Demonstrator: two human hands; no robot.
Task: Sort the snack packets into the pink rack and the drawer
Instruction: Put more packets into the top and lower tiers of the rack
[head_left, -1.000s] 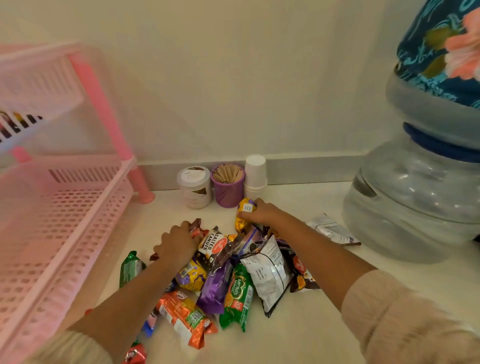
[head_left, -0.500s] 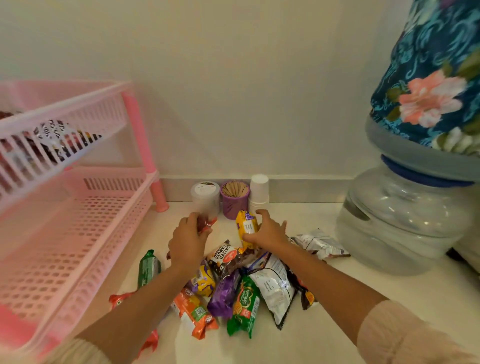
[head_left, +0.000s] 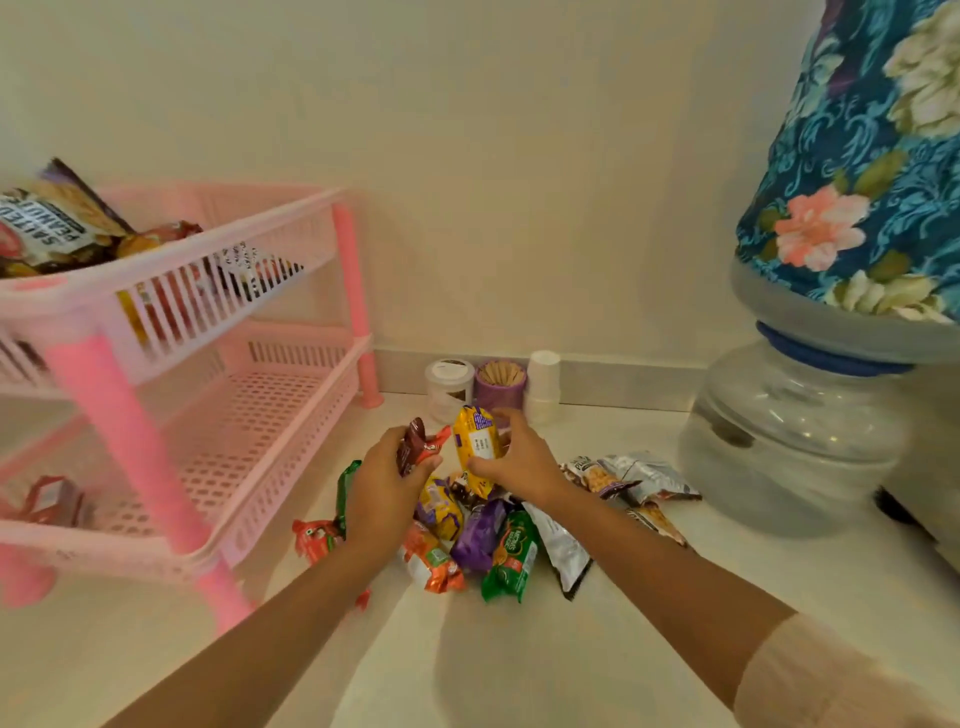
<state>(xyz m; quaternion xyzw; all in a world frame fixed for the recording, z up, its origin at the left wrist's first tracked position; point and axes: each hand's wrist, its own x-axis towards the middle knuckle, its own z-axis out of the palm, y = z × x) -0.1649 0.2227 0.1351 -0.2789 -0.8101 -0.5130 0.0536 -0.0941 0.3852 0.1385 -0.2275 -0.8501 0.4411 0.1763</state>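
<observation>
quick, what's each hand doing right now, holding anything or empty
Left hand: closed around a brown and red snack packet.
Right hand: closed around a yellow snack packet.

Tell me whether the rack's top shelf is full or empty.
Partly filled: the pink rack's top shelf holds several packets, a salted peanuts bag sticking up.

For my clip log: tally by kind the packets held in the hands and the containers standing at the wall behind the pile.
Held packets: 2, a brown packet in the left hand, a yellow packet in the right hand
White jar: 1
Purple cup of sticks: 1
White cup stack: 1
Total: 5
</observation>
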